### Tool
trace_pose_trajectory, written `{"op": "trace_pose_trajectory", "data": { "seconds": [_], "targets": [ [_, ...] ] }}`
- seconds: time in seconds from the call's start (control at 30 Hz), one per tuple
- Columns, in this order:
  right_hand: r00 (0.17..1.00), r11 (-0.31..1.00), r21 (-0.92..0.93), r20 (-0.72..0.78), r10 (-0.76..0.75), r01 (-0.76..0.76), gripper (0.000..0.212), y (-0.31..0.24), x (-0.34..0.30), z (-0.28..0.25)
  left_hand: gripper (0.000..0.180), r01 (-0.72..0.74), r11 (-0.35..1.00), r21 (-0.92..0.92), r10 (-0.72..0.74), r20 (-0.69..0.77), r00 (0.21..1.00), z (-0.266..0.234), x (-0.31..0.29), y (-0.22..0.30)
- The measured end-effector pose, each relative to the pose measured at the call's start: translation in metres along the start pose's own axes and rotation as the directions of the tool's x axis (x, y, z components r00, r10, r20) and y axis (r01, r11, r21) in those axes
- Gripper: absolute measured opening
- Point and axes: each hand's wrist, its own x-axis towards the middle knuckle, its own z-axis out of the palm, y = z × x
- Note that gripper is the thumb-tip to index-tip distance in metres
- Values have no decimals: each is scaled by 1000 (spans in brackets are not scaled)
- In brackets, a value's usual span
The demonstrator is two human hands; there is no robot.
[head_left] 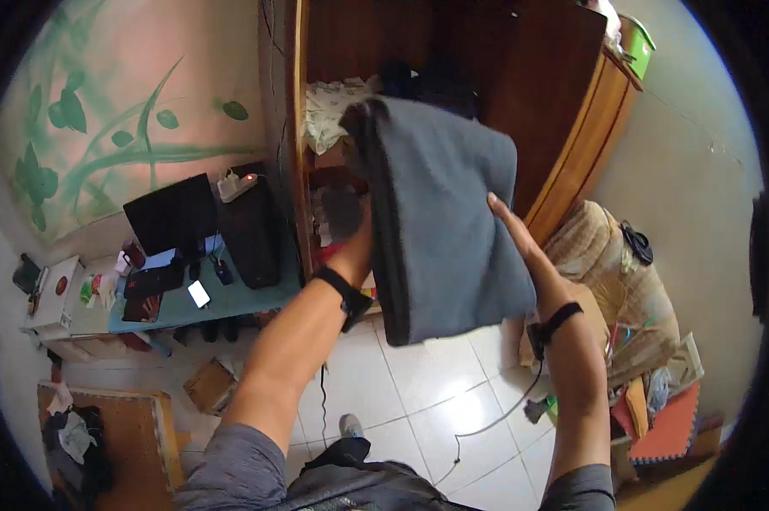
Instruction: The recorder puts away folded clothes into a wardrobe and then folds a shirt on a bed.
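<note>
A thick, folded dark grey cloth point(444, 213) is held up before me with its layered, darker edge to the left. I cannot tell whether it is a garment or a blanket. My left hand point(363, 243) grips it from the left, its fingers hidden behind the folds. On the right edge, my right hand point(510, 226) presses its thumb against the front, the other fingers out of sight. Beyond the cloth stands an open brown wooden wardrobe point(521, 102), with a crumpled white patterned cloth point(329, 111) and dark clothes on its shelf.
To the left, a desk point(150, 318) carries a monitor point(172, 213), a lit phone point(199, 294) and clutter. A covered armchair point(648, 315) stands at the right. A cable point(487, 430) trails over the tiled floor point(363, 366). A wooden board point(133, 434) with clothes lies lower left.
</note>
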Motion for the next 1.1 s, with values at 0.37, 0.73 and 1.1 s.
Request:
{"op": "trace_pose_trajectory", "data": {
  "seconds": [0.37, 0.73, 1.1],
  "targets": [
    [954, 951, 142, 79, -289, 276, 112, -206, 344, 5, 82, -353, 916, 192, 337, 114, 935, -94, 341, 161],
    [882, 988, 15, 449, -145, 155, 116, -236, 666, 67, 82, -470, 826, 310, 556, -314, 770, -257, 460, 205],
    [794, 961, -261, 603, 85, 95, 121, -197, 708, 81, 66, -69, 188, 980, 978, -180, 107, -242, 458, 82]
  ]
}}
